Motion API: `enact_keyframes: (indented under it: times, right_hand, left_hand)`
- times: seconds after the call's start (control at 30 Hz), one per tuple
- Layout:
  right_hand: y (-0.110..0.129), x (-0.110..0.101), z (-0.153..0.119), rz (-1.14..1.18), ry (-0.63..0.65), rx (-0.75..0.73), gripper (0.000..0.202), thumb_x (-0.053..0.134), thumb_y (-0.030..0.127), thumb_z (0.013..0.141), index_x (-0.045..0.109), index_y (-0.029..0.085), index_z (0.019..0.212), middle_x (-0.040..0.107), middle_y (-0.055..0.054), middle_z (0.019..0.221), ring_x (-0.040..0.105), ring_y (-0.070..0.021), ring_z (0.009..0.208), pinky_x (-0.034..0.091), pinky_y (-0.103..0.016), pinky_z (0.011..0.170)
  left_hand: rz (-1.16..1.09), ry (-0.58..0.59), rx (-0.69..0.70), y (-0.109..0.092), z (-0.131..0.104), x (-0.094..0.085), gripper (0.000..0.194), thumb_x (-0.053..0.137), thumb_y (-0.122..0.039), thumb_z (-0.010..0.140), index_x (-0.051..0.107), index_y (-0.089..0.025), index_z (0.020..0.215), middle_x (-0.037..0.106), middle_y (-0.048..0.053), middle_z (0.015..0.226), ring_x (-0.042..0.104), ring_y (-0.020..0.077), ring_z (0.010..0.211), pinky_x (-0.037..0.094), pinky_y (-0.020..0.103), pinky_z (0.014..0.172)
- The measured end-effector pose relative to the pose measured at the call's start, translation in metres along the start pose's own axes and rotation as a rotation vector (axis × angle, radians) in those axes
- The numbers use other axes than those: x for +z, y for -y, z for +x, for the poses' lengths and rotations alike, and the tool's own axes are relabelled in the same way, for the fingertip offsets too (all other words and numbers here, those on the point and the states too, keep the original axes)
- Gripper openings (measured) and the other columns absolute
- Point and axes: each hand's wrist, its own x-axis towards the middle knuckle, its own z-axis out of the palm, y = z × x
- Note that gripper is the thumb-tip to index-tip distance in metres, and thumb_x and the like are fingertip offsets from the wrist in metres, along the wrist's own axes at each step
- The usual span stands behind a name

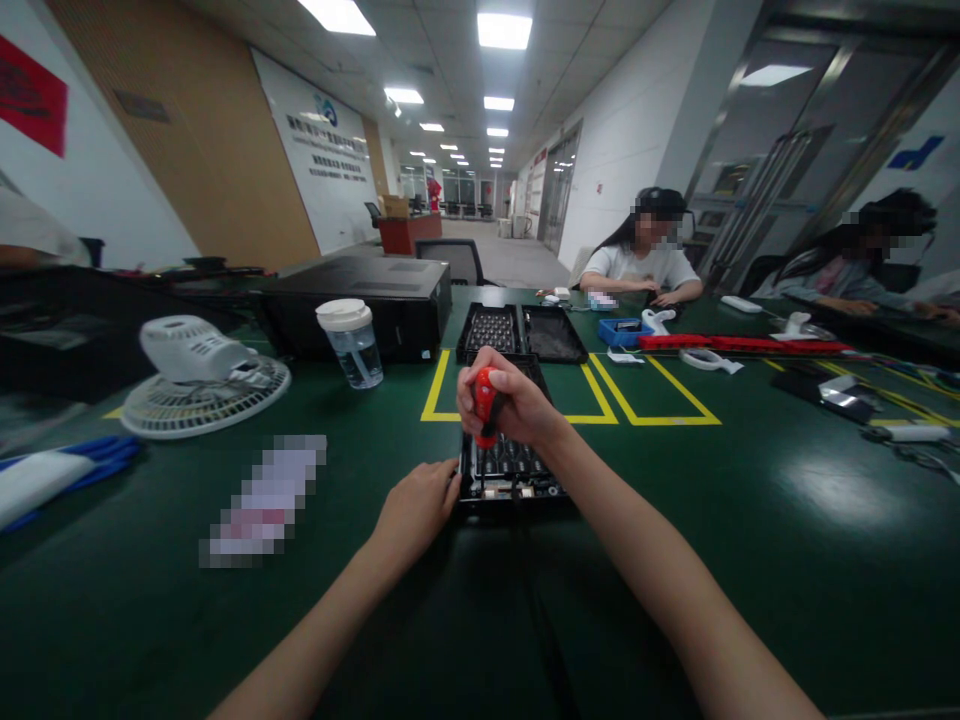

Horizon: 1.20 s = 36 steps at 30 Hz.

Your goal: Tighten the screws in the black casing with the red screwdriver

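Observation:
My right hand (519, 402) is closed round the red and black handle of a screwdriver (486, 408), held upright with its shaft pointing down. Below it lies an open black plastic case (510, 462) with rows of moulded slots. Small metallic parts show along the case's near edge, close to the screwdriver's lower end; whether the tip touches one I cannot tell. At the case's left side, my left hand (420, 503) grips the edge with thumb and fingers. My right hand and forearm hide part of the case.
Beyond lies a second open black case (559, 335). To the left are a lidded water cup (351, 345), a white fan (202, 385) and a black computer tower (367, 290). A blue tray (625, 331) sits right. A co-worker (645, 255) sits across the green table (750, 540).

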Motion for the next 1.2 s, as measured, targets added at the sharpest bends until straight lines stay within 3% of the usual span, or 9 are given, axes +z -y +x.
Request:
enact_keyframes:
  times: [0.83,1.2]
  right_hand:
    - [0.0026,-0.0017,0.0035,-0.047,-0.088,-0.078,0.019,0.053,0.027,0.078,0.035,0.021,0.076,0.055,0.006,0.068,0.054,-0.0100,0.048,0.047,-0.024,0.044]
    - [0.0007,-0.0064,0.0043,-0.131,-0.210,-0.130,0.023,0.055,0.024,0.079,0.033,0.020,0.072,0.056,0.007,0.065,0.055,-0.0083,0.045,0.045,-0.021,0.045]
  left_hand:
    - [0.012,-0.014,0.011,0.0014,0.0005,0.0012,0.036,0.031,-0.033,0.090,0.056,-0.021,0.114,0.066,0.007,0.105,0.060,0.0194,0.094,0.046,0.030,0.078]
    - [0.008,-0.023,0.013,0.0022,0.0011,0.0020,0.037,0.032,-0.034,0.090,0.056,-0.020,0.115,0.065,0.008,0.106,0.060,0.0193,0.094,0.046,0.030,0.077]
